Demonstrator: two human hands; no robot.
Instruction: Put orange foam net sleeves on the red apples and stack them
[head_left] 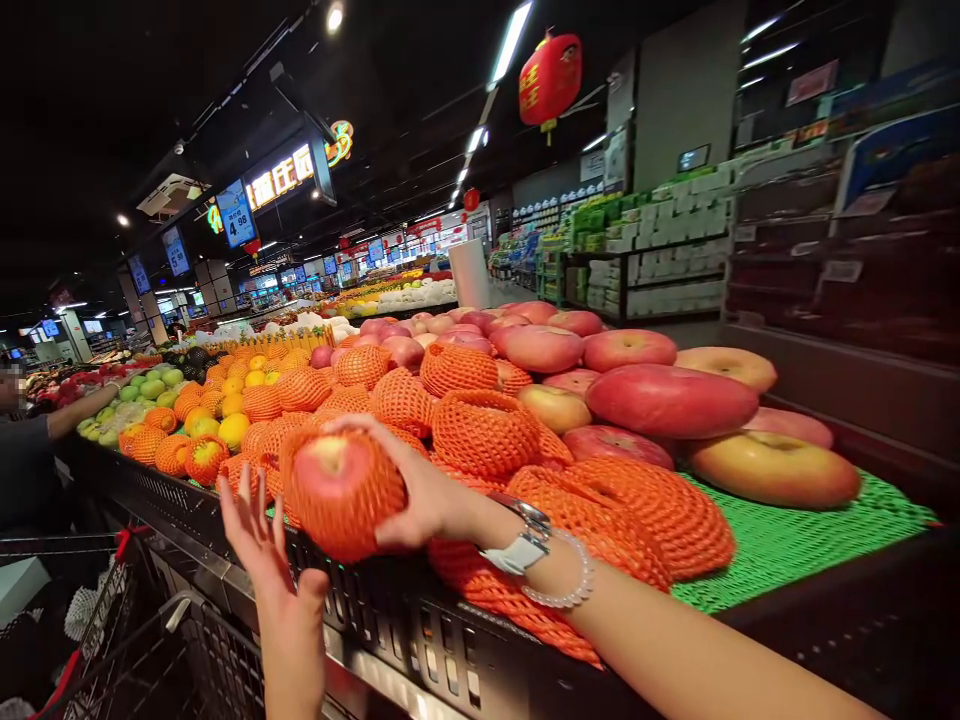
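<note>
The right hand (431,495) curls its fingers and thumb around a netted apple (334,500), held up at the black bin's (525,650) front edge; the left hand (281,570) is spread wide beside it (whether touching, I cannot tell).

The right arm (660,630) stretches slantwise from the lower right corner toward the middle. The right hand (427,495) is bent into a firm-looking grip, with fingers curved over the top and the right thumb (391,530) lower down. The left forearm (291,680) stands almost upright; the left hand (271,555) has its fingers raised and spread, its thumb apart from them.
</note>
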